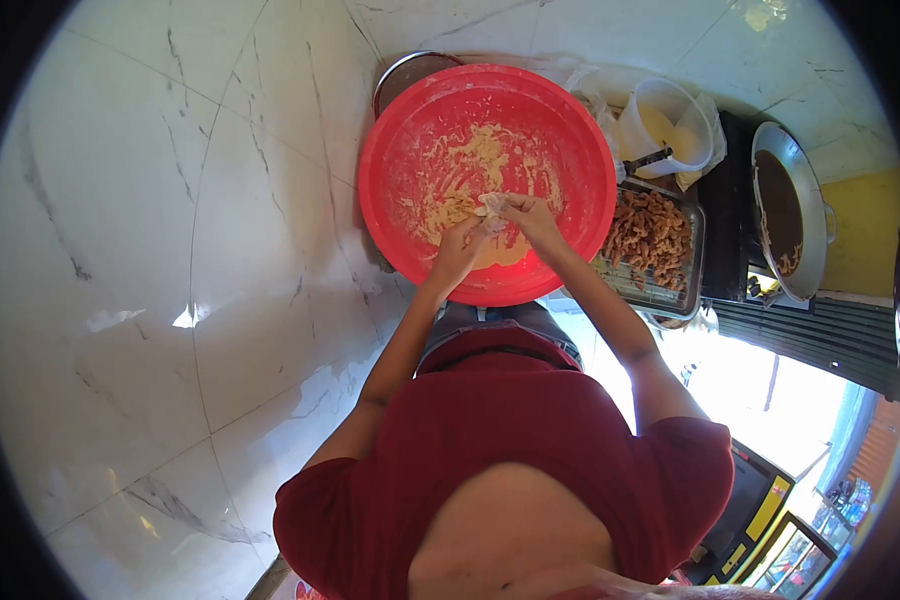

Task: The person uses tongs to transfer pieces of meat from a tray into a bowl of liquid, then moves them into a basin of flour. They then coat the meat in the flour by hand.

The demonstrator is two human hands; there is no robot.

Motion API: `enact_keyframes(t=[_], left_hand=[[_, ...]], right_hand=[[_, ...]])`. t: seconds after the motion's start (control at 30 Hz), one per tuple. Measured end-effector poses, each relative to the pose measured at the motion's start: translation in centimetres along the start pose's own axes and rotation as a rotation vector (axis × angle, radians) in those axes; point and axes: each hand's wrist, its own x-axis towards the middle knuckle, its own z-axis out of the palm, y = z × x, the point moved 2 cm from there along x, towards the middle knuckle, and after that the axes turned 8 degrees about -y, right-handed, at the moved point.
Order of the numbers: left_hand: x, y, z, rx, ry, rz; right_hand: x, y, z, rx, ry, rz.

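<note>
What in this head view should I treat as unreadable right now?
All in the head view:
- Pale coated piece: its kind; small, partly covered by the left hand and right hand.
- Round metal-rimmed item: mostly hidden by the red plastic basin.
- Wide metal pan: any flame beneath is hidden by the pan.

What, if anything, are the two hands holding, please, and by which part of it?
The left hand and right hand pinch a small pale piece from opposite sides; its exact shape is unclear.
</note>
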Motion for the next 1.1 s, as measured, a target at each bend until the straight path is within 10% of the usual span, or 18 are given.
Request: enact_keyframes(t=[1.1], left_hand=[[-0.5,-2.4,-2.6,-0.167,-0.052,-0.139]], right_hand=[[2.3,2.7,-0.8,-0.040,-0.026,-0.025]])
